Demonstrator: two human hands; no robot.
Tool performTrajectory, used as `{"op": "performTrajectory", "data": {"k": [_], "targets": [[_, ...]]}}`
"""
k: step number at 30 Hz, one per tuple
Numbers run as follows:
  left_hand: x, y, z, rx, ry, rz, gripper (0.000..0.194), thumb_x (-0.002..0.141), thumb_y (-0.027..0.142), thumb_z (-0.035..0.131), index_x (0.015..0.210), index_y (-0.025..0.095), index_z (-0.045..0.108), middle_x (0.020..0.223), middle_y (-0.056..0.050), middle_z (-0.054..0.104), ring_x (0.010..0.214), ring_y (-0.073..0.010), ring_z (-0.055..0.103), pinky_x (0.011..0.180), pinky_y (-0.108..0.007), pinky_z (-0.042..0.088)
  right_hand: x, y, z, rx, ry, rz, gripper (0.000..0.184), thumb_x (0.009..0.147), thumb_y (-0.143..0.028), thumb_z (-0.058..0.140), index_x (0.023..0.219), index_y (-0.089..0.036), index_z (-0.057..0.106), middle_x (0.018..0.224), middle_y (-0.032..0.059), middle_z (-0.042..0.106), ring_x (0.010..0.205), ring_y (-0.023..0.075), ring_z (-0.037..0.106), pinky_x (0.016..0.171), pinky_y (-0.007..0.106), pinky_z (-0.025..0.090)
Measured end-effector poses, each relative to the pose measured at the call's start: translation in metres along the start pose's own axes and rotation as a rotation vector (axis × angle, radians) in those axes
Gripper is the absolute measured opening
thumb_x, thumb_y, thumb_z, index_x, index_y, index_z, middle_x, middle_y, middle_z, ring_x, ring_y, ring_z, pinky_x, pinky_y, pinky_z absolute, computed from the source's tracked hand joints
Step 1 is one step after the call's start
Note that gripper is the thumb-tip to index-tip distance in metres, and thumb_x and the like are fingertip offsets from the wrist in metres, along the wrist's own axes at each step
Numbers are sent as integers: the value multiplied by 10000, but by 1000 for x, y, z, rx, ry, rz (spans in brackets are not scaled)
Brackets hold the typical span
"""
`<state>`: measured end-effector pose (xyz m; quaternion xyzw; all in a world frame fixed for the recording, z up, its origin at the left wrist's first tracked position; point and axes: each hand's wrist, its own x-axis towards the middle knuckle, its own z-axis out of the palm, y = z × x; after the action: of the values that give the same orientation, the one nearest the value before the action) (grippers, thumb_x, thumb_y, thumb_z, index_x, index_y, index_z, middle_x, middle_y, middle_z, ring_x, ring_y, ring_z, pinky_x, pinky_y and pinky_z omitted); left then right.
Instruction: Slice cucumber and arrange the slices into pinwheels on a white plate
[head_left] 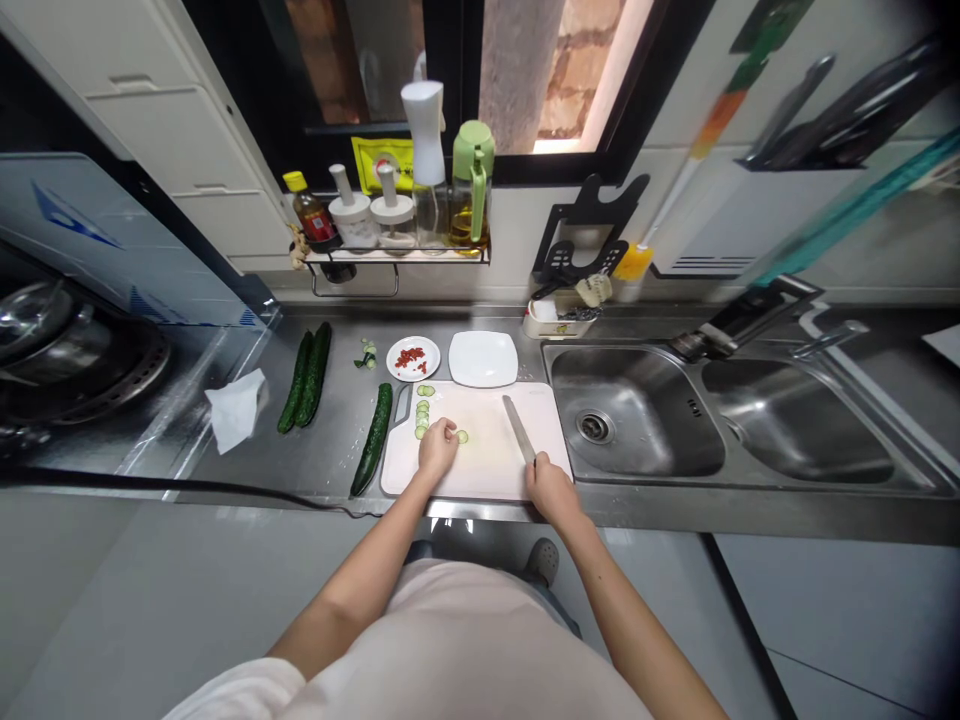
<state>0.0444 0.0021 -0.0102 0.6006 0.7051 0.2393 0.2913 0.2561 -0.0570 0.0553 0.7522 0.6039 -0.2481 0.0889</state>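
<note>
A white cutting board [495, 455] lies on the steel counter in front of me. My left hand [437, 447] rests on it with fingers curled over cucumber slices [422, 412] that lie in a row along the board's left side. My right hand [550, 487] is closed round the handle of a knife [518, 427], whose blade points away from me over the board. One whole cucumber [373, 440] lies just left of the board.
Two more cucumbers [306, 378] lie further left beside a crumpled tissue [235, 408]. Behind the board are a small plate of chopped red chilli [412, 358] and a square white plate [483, 358]. A double sink [637, 420] is on the right, a stove [67, 360] on the left, a condiment rack [397, 215] on the wall.
</note>
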Motion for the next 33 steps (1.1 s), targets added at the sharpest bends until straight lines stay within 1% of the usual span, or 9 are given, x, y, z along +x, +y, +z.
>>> {"op": "performTrajectory", "data": {"k": [5,9,13,17,23,33], "targets": [[1,-5,1,-56,26,-46,161,773,138,573,920,184,620,727,-15,627,727,-161,603,672,-248,408,1,3,-3,-21,-7,-22,305,977,-304,294,1125,-125,491,987,176,674,954,257,645,757,313,409],[4,-7,2,-52,36,-59,164,770,148,581,924,186,622,734,-20,628,741,-171,611,684,-255,412,-3,7,-7,-53,12,-69,297,983,-342,304,1101,-150,498,973,145,681,928,242,647,714,282,378],[6,-6,3,-45,37,-74,176,768,158,591,940,187,621,728,-20,626,738,-175,614,694,-262,412,-15,7,-12,-79,13,-143,267,986,-352,314,1063,-177,500,936,118,687,884,229,650,659,265,335],[6,-5,3,-29,31,-90,191,779,169,583,965,186,620,750,-19,634,747,-174,617,701,-263,414,-31,3,-14,-105,-42,-209,222,978,-341,350,1019,-192,509,921,104,685,853,214,646,640,259,308],[7,-4,2,-12,8,-96,186,793,174,568,969,191,624,760,-26,641,761,-179,623,698,-265,415,-45,0,-11,-144,-94,-302,206,972,-303,352,1014,-185,515,890,99,683,837,213,641,618,260,277],[8,-3,1,19,-9,-108,195,795,176,576,981,196,630,786,-30,654,790,-186,636,726,-270,420,-48,-1,-6,-160,-117,-334,205,972,-303,338,1012,-189,503,915,106,685,871,231,647,622,268,272]]}}
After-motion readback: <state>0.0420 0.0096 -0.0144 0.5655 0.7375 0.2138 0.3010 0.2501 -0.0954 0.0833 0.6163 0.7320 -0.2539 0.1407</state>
